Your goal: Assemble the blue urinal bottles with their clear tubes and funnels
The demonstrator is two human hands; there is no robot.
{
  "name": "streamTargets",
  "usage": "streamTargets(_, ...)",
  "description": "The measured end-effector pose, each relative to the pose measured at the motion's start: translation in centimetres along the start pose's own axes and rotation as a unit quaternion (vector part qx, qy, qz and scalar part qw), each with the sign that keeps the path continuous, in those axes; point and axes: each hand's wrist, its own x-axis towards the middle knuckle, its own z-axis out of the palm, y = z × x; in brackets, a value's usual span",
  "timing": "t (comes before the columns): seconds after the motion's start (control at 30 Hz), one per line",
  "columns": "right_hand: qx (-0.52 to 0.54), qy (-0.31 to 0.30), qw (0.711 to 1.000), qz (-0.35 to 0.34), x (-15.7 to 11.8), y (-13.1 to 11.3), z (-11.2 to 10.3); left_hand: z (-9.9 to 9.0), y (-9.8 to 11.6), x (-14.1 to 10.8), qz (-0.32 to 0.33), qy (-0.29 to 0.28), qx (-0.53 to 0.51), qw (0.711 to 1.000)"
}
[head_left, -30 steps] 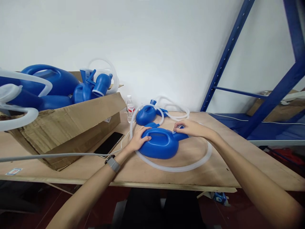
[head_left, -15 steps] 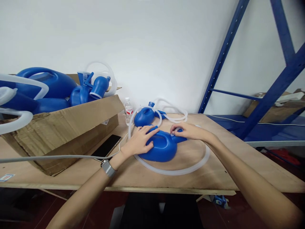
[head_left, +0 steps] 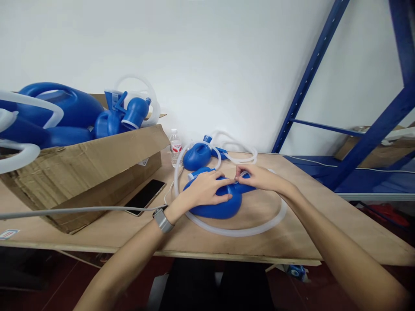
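Note:
A blue plastic urinal bottle [head_left: 223, 210] with a moulded handle lies on its side on the table, its neck pointing right. My left hand [head_left: 209, 188] rests flat across the bottle's top, fingers stretched toward the neck and thumb apart. At the neck my right hand [head_left: 248, 176] is closed in a pinch on a small pale part, which the fingers mostly hide. A translucent hose [head_left: 236, 232] curves round the front of the bottle. Just behind my left hand lies a blue cup-like piece [head_left: 197, 172] with a white rim.
Behind lies another blue bottle [head_left: 196, 157] with coiled hose. A cardboard box [head_left: 87, 160] full of blue bottles and hoses stands left. Near it are a phone [head_left: 145, 197], a water bottle [head_left: 175, 147] and a grey cable [head_left: 81, 211]. Blue shelving [head_left: 304, 82] rises at right.
My left hand has slid right along the bottle, its fingertips now close to my right hand at the neck. The right hand keeps its pinch there. The view has shifted slightly.

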Motion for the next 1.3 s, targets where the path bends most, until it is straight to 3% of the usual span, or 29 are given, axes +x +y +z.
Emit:
streamTargets(0.47,-0.006,0.013,1.0,-0.005,0.3,-0.2,0.3,-0.7,-0.6,0.3,-0.012,-0.055,-0.017,0.998)
streamTargets(0.87,0.013,0.025,0.999,0.014,0.3,0.3,0.6,-0.5,-0.4,0.0,-0.008,-0.038,0.001,0.999)
streamTargets(1.1,0.075,-0.004,0.997,0.033,0.8,1.0,0.4,-0.8,-0.2,0.2,-0.016,-0.054,0.008,0.998)
streamTargets(1.3,0.135,-0.032,0.99,-0.006,0.9,0.6,0.1,-1.1,-0.2,0.3,-0.018,-0.069,0.014,0.997)
